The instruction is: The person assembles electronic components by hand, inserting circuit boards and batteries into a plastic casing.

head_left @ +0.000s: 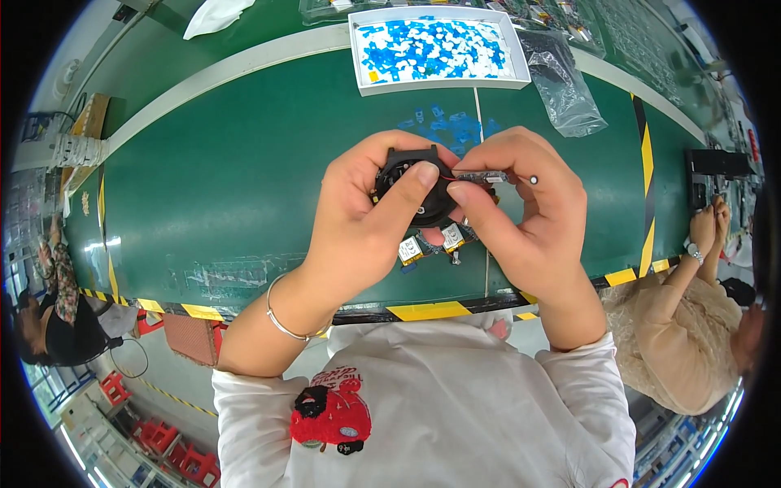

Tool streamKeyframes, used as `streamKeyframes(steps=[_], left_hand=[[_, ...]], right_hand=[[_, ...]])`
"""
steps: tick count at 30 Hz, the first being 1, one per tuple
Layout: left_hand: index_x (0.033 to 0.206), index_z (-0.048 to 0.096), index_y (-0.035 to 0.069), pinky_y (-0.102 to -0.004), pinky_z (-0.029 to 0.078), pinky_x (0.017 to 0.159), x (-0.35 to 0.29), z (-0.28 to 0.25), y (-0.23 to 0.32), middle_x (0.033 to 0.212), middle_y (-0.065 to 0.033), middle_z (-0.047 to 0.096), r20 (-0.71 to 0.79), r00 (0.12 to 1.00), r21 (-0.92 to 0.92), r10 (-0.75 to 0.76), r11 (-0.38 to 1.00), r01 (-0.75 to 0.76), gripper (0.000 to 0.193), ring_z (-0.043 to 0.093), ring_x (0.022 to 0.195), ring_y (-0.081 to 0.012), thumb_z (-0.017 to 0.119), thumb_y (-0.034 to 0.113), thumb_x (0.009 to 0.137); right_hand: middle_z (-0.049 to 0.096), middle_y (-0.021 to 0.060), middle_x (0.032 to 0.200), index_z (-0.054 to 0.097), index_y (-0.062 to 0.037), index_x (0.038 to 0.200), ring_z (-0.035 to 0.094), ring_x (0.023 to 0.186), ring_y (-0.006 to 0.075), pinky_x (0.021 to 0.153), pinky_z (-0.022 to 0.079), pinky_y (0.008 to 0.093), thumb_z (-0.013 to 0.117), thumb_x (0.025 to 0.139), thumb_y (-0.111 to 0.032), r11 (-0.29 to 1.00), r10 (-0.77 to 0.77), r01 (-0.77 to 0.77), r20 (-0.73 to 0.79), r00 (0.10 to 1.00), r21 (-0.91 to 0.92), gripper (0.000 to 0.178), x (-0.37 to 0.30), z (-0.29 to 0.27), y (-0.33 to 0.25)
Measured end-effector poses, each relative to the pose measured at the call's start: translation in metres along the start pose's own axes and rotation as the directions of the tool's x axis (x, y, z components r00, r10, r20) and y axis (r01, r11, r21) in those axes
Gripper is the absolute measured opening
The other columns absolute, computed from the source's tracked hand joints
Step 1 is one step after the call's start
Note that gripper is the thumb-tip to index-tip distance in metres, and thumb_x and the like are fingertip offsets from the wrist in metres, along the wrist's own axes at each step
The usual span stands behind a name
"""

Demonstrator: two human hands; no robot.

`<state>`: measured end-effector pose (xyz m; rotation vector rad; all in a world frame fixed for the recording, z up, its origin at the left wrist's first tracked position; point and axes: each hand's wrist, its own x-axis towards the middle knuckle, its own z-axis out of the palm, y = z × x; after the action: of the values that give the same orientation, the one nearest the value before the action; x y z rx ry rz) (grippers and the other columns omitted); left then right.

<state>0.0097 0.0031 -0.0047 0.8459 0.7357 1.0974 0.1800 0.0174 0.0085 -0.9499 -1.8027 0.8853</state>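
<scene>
My left hand (358,203) is closed around a round black watch case (431,207), its thumb pressed across the open inside. The case has lugs at the top edge, and its interior is partly hidden by my thumb. At its right side, my right hand (529,203) pinches a small circuit board (486,176) between thumb and forefinger. A thin red wire runs between the board and the case. A small round light-coloured tip (534,180) shows by the right fingers; what it belongs to is unclear. Below the hands lie small white-labelled electronic modules (410,250).
Beyond my hands, blue film pieces (455,130) lie scattered on the green table mat (203,195). A white box (355,61) of blue and white pieces stands behind, beside a clear plastic bag (573,102). Co-workers sit at the far left and right (683,325).
</scene>
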Motion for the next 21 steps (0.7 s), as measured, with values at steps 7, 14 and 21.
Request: streamKeyframes(steps=[7, 14, 21], left_hand=[[0.104, 0.054, -0.006, -0.0303, 0.059, 0.059, 0.002, 0.010, 0.005, 0.089, -0.0126, 0.061, -0.101, 0.993, -0.072, -0.056, 0.996, 0.049, 0.021, 0.065, 0.071, -0.0181, 0.049, 0.001, 0.085], [0.093, 0.060, -0.005, -0.0225, 0.052, 0.065, 0.004, -0.001, 0.002, 0.086, -0.0067, 0.064, -0.041, 0.998, -0.009, -0.057, 0.998, 0.056, 0.014, 0.061, 0.075, -0.0093, 0.056, -0.003, 0.080], [0.089, 0.062, -0.004, -0.0203, 0.050, 0.064, 0.005, -0.003, 0.002, 0.083, -0.0055, 0.065, -0.047, 0.997, 0.010, -0.060, 0.998, 0.061, 0.011, 0.061, 0.073, -0.0072, 0.059, -0.002, 0.079]], right_hand=[[0.057, 0.0087, 0.089, 0.059, 0.0041, 0.090, 0.056, 0.077, 0.0133, 0.065, 0.045, 0.0236, 0.062, 0.076, 0.008, 0.990, 0.089, -0.090, 0.018, 0.996, 0.106, 0.015, 0.001, -0.005, 0.002], [0.059, 0.0089, 0.088, 0.060, 0.0039, 0.089, 0.055, 0.078, 0.0145, 0.069, 0.042, 0.0243, 0.062, 0.073, 0.009, 0.995, 0.060, -0.064, 0.050, 0.997, 0.082, 0.016, 0.001, -0.007, -0.001], [0.060, 0.0095, 0.086, 0.061, 0.0043, 0.088, 0.055, 0.078, 0.0147, 0.069, 0.042, 0.0241, 0.063, 0.073, 0.008, 0.995, 0.051, -0.055, 0.060, 0.997, 0.078, 0.016, 0.001, -0.008, 0.000]])
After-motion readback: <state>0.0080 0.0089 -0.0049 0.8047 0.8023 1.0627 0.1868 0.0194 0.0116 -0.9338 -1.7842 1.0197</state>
